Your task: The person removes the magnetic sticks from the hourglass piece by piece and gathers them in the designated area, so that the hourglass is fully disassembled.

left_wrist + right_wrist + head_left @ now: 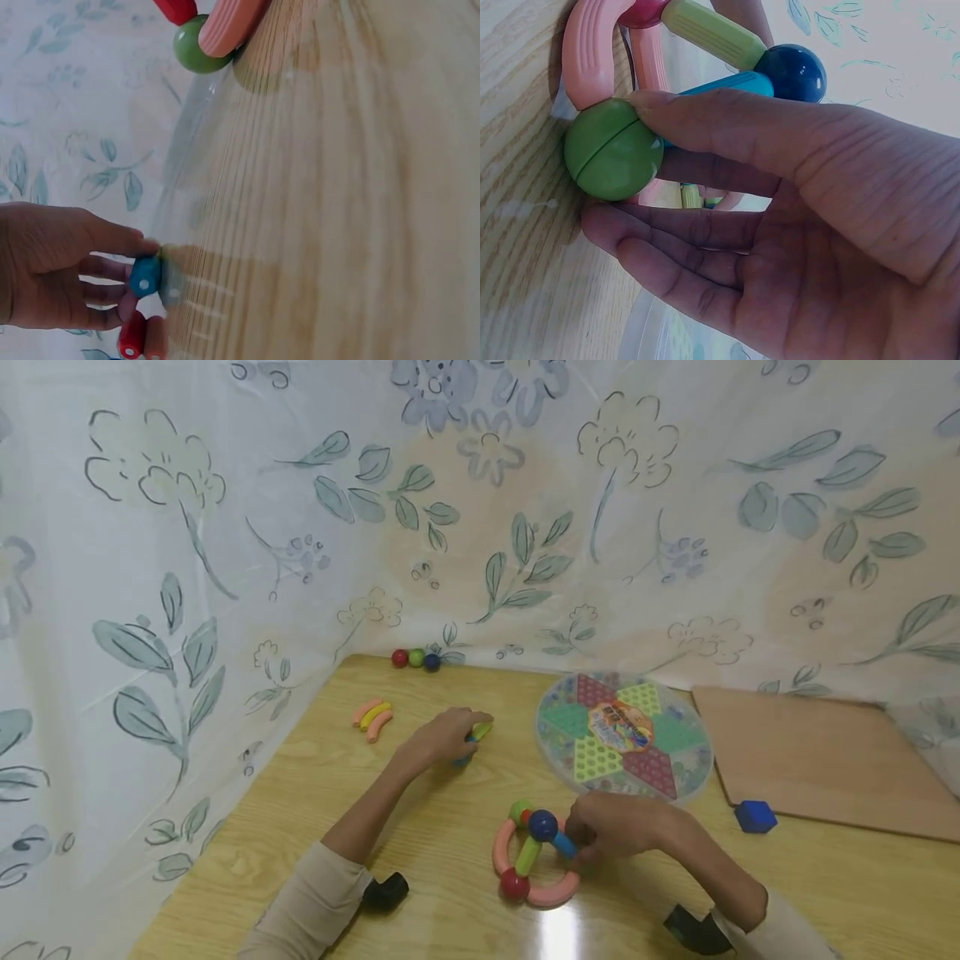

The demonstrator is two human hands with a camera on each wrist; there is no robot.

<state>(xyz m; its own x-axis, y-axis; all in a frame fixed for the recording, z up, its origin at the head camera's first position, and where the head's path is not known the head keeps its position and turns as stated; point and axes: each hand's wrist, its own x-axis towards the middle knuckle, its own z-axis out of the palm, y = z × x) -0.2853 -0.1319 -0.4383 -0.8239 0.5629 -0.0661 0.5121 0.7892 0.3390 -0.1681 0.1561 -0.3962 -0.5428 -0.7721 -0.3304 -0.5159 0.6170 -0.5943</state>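
Observation:
My left hand (447,737) pinches a blue stick (145,276) low over the table; a yellow-green stick (482,729) shows by its fingertips. A red stick (132,335) lies close by in the left wrist view. My right hand (626,825) grips a green ball (613,150) between thumb and fingers. That ball belongs to a frame of curved pink bars (553,891), a red ball (514,884), a navy ball (543,826) and a light green stick (528,857). A blue stick (564,844) runs from the navy ball toward the right hand.
Behind the left hand lie curved pink and yellow bars (372,717). Red, green and navy balls (416,658) line the back edge. A round game board (626,735) lies at centre right, beside a brown wooden board (832,760) and a blue block (756,816).

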